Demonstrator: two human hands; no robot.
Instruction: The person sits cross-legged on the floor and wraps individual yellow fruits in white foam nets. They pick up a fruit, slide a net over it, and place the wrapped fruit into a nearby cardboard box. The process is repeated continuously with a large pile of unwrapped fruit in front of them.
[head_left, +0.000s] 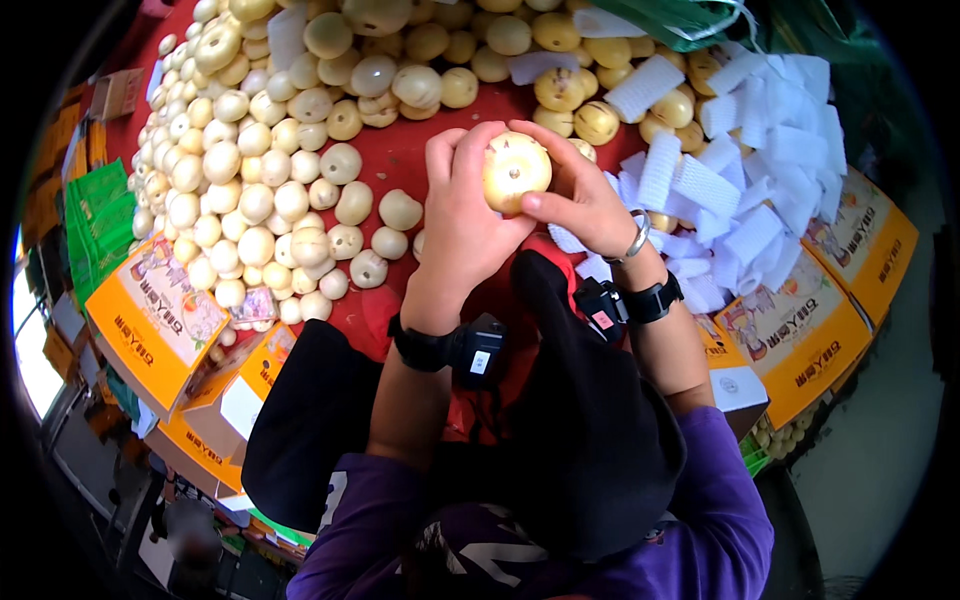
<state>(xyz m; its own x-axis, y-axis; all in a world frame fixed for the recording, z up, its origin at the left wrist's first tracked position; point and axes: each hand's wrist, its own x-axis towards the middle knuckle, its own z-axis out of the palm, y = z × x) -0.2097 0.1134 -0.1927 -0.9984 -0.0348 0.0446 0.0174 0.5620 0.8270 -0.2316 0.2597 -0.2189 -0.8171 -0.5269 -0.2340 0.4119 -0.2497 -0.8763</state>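
Observation:
A round, pale yellow pepino melon (517, 174) is held up between my two hands, its stem end turned towards me. My left hand (466, 199) wraps the melon's left side. From the right, my right hand (577, 184) grips it, with the thumb along the lower edge. Beyond and to the left spreads a large heap of pepino melons (255, 202), cream to yellow, some with brown streaks. To the right of my right hand lies a pile of white foam net sleeves (765, 165), with a few melons showing among them.
Red cloth (390, 150) lies beneath the melons. Printed orange-and-white cartons stand at the left (157, 315) and the right (795, 330). A green plastic crate (97, 225) is at the far left, and green plastic sheeting (675, 22) at the back. Another person (191, 532) is at the lower left.

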